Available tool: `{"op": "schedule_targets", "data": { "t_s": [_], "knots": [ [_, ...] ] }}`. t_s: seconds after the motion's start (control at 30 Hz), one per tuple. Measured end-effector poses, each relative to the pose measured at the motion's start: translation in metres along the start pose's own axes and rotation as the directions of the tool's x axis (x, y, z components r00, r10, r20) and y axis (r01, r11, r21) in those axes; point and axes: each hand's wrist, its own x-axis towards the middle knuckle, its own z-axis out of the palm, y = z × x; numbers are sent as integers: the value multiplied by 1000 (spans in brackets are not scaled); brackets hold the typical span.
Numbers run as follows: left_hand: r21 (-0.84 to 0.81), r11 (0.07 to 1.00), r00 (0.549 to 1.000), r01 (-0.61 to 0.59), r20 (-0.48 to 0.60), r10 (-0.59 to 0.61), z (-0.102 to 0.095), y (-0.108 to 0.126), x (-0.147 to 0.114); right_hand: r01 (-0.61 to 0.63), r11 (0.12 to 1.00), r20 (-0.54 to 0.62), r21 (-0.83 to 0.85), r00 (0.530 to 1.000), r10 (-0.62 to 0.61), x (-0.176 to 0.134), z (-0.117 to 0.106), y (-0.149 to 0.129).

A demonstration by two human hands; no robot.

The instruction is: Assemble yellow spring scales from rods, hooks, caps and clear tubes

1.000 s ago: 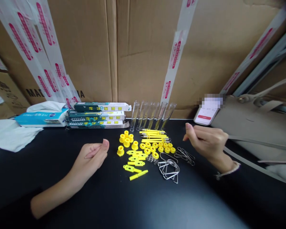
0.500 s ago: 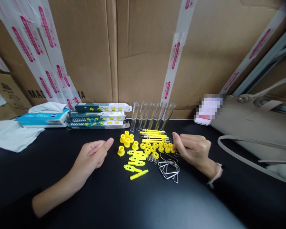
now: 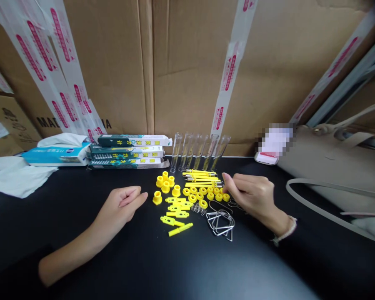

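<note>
My left hand [image 3: 125,204] rests on the black table in a loose fist, thumb toward the yellow parts, with nothing visible in it. Closed too, with no object showing, my right hand [image 3: 251,193] lies at the right of the parts. Between them are flanged yellow caps [image 3: 165,186], yellow rings [image 3: 203,204], flat yellow pieces with slotted ends [image 3: 171,221] and a yellow stick [image 3: 180,229]. Small metal springs [image 3: 198,209] lie beside bent metal wire hooks [image 3: 220,225]. Yellow rods with metal ends [image 3: 203,178] lie behind, before several upright clear tubes [image 3: 200,152].
Printed narrow boxes [image 3: 128,152] are stacked at the back left, next to a blue tissue pack [image 3: 56,155]. A phone [image 3: 268,150] leans against a beige bag [image 3: 321,162] on the right. A large cardboard box [image 3: 181,83] walls off the back.
My right hand shifts slightly left in view, and my left thumb lowers toward the curled fingers. The parts stay in the same arrangement; the view has shifted slightly.
</note>
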Motion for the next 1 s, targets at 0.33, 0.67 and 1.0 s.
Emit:
{"op": "schedule_targets", "data": {
  "t_s": [0.33,0.67,1.0],
  "knots": [
    [47,999,1000,-22,-10,23,2,2,0,-10,996,373,92,928,-25,4,-5,50],
    [177,979,995,-98,-2,100,0,0,-1,-2,992,473,130,879,-60,4,-3,47],
    [147,983,993,-111,-16,114,1,0,1,25,998,382,59,923,-45,4,-8,44]
  ]
}}
